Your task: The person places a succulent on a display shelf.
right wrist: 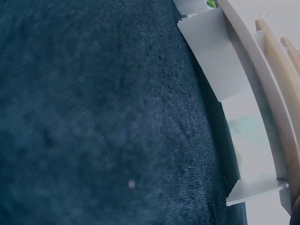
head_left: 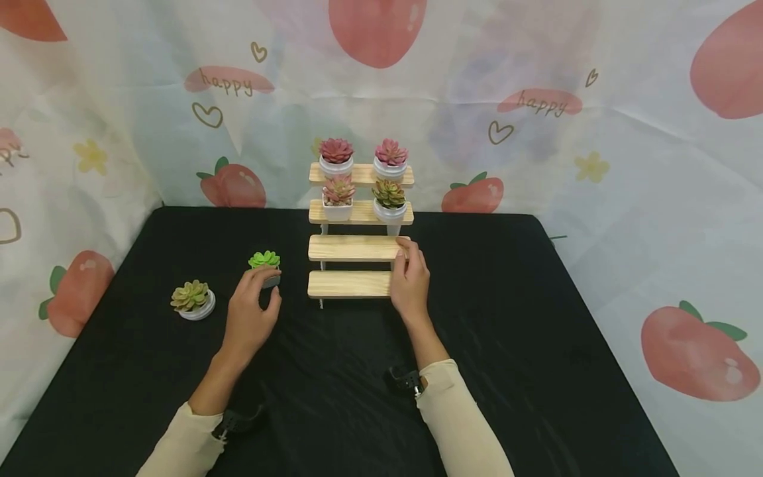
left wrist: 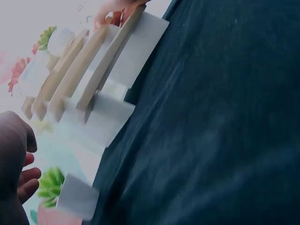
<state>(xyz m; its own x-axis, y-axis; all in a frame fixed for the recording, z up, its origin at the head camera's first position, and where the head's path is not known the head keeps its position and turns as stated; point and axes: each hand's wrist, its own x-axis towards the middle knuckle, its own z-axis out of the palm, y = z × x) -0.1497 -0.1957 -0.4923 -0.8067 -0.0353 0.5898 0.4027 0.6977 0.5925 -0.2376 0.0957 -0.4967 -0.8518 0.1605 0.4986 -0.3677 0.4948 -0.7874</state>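
Observation:
A four-tier wooden plant stand (head_left: 348, 285) with white side supports stands at the middle of the table. My right hand (head_left: 411, 281) holds its right end at the two lower shelves, the fingertips over the edge of the upper one of these. My left hand (head_left: 253, 315) is at a small bright green potted succulent (head_left: 265, 260), left of the stand, with thumb and fingers spread apart. In the left wrist view the fingers (left wrist: 29, 183) are beside its green leaves, and its square pot (left wrist: 77, 197) sits on the cloth outside the grasp.
Potted succulents stand on the upper two shelves: a dark pink (head_left: 336, 151) and a pink (head_left: 391, 152) above, a pale pink (head_left: 338, 191) and a green (head_left: 389, 194) below. Another green succulent (head_left: 191, 295) in a round white pot sits tilted at left on the black cloth (head_left: 334, 391).

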